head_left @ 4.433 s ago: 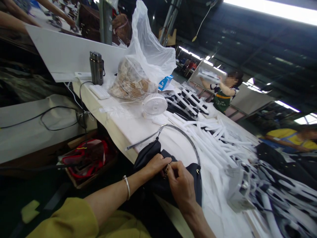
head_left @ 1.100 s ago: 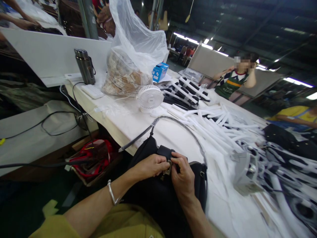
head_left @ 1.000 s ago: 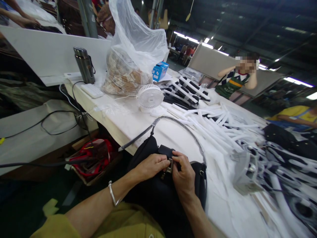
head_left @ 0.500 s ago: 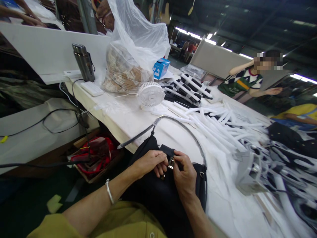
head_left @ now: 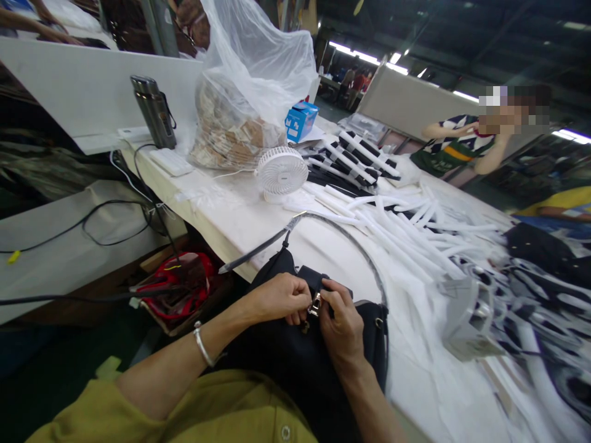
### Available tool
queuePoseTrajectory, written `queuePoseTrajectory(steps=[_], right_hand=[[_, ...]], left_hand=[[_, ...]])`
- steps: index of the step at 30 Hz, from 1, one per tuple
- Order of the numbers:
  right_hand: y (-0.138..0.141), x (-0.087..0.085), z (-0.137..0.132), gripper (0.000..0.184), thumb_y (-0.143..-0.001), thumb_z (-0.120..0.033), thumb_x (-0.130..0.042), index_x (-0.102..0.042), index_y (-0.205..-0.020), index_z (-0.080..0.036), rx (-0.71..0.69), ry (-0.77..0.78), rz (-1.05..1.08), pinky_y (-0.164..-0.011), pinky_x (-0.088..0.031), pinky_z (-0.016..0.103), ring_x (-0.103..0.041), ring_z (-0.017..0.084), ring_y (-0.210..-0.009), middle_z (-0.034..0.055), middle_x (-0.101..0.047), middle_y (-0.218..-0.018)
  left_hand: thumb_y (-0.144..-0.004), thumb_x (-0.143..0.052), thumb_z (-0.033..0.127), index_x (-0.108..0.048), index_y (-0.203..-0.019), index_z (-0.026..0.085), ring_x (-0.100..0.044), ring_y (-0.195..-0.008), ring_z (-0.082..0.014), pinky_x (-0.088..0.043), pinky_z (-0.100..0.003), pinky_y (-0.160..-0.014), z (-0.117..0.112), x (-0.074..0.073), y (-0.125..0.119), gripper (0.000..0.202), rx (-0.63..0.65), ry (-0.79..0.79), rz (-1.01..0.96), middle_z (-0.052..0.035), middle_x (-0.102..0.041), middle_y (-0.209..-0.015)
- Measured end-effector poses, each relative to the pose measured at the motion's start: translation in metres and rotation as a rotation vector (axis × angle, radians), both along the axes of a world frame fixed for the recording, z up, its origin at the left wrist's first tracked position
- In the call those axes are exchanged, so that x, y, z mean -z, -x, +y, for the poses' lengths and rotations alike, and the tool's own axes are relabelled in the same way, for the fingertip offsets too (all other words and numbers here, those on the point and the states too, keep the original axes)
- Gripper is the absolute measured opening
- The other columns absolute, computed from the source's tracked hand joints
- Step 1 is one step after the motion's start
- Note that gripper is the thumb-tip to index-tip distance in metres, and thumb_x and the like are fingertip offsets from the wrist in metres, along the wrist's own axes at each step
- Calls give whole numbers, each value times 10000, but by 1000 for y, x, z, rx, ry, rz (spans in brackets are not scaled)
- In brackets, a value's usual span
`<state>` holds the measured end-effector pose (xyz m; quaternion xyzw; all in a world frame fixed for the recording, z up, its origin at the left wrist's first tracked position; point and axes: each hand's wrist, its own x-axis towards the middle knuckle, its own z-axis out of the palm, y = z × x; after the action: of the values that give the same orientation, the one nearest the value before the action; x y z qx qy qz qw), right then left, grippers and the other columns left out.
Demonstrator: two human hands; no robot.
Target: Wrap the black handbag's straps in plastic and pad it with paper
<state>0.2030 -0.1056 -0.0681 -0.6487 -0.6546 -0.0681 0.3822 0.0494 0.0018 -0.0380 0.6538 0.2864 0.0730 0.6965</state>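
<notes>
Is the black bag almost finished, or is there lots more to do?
Looks done: the long strap already seems fixed to the black bag at both ends. In hand: the left hand and right hand pinch the small metal clasp on the bag's front. Left: the clasp does not look fastened yet, and I cannot tell what else the bag needs.

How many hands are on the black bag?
2. The left hand and the right hand meet at the metal clasp of the black bag, fingers closed on it. No others.
</notes>
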Motion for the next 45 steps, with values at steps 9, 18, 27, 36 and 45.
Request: queuePoseTrajectory(steps=[9, 18, 27, 36, 45], right_hand=[[0, 4, -3, 191, -917, -111, -466, -622, -938, -220, 2, 38, -77, -761, -588, 269, -692, 181, -960, 97, -674, -1144], [1, 1, 1, 170, -873, -101, -505, -621, -883, -225, 9, -46, 80, -735, -583, 275, -694, 180, -926, 91, -687, -1057], [6, 1, 1, 162, -873, -97, -523, -620, -898, -224, -11, -49, 91, -753, -579, 273, -689, 174, -926, 87, -684, -1054], [5, 4, 1, 204, -860, -93, -494, -638, -914, -226, -14, -38, 60, -754, -589, 288, -695, 186, -929, 94, -693, -1067], [2, 6, 1, 210, -871, -68, -470, -609, -902, -223, -15, -11, 44, -751, -578, 278, -687, 181, -950, 96, -683, -1077]], left_hand=[[-811, -539, 331, -572, -707, 175, -604, -525, -129, -436, -191, -481, 0, -6, 3, 190, 87, -226, 64, 13, -611, -600], [-809, -501, 329, -512, -738, 186, -510, -467, -94, -386, -176, -426, -13, 5, 0, 160, -24, -128, 30, 40, -551, -612], [-787, -570, 478, -584, -765, 153, -565, -459, -105, -464, -188, -413, -15, 6, 16, 326, -12, 150, -2, 8, -612, -593], [-723, -608, 296, -600, -718, 148, -585, -449, -103, -475, -184, -425, -17, 2, 13, 148, -44, 106, 36, 8, -646, -582], [-711, -529, 217, -584, -700, 163, -535, -460, -94, -431, -182, -454, -26, 4, 10, 78, -128, -27, -4, 29, -598, -571]])
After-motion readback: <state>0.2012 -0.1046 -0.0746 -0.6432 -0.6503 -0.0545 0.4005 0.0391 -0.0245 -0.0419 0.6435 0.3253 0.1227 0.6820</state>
